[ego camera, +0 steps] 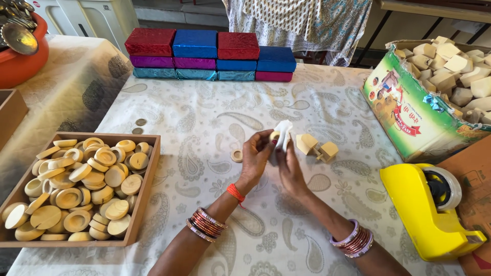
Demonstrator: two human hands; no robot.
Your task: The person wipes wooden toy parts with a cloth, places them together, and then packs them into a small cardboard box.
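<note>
Together, left hand [255, 153] and right hand [289, 163] pinch white wrap [283, 130] around wooden disc [274, 136] at fingertips.

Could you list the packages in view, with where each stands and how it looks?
Foil boxes: far table edge, stacked flat rectangles in red, blue, purple, teal.
Carton: right side, open, green with printed pictures, filled with pale wooden blocks.
Tray: left, brown wooden, holding pale wooden discs.
</note>
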